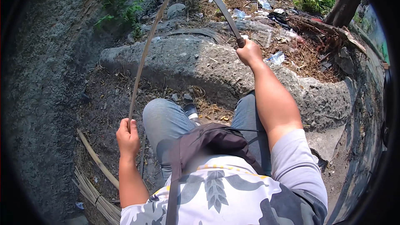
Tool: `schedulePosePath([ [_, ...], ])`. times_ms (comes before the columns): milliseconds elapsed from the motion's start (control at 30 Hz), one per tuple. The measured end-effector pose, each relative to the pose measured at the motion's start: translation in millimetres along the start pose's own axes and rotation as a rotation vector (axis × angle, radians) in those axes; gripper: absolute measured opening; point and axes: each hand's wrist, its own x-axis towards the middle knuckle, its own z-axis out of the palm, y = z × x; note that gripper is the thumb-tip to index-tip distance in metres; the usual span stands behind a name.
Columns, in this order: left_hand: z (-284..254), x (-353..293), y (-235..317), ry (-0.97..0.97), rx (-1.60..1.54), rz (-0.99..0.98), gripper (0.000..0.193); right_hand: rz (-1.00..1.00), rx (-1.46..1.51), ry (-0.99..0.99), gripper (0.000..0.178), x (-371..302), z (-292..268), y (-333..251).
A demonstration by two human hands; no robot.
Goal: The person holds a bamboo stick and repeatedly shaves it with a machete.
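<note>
Two hands engaged. Your left hand [128, 136] clenched on thin bamboo strip [146, 54], strip rising forward over dirt ground. Your right hand [248, 52] grips machete [223, 10], blade raised. Step judged: trimming strip. Next move needs blade aligned to strip, clear of knees.

Left hand [127, 136] grips a long thin bamboo strip [146, 50] standing upright, right hand [249, 52] raises a long-bladed knife [222, 9] above a concrete slab [196, 62], bundled strips [93, 193] lower left.

One head-worn fisheye view looks steeply down over the person's chest and knees, close in, facing the far rubble-strewn ground.
</note>
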Motion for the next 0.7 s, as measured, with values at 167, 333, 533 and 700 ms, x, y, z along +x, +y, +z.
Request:
schedulePosePath([
  [167,9.8,14.7,7.1,-0.006,0.024,0.023,0.031,-0.232,0.132,0.078,0.025,-11.7,12.8,-14.0],
  [333,27.3,22.0,36.9,-0.1,0.058,0.1,0.03,-0.466,0.258,0.164,0.019,-29.4,4.5,-36.9],
  [533,46.7,42.5,86.1,-0.13,0.067,0.169,0.029,-0.795,-0.106,-0.075,0.014,-40.2,6.2,-47.8],
  [700,50.2,49.9,84.5,-0.117,0.069,0.242,0.028,-0.691,-0.189,-0.204,0.017,-34.0,2.8,-45.0],
])
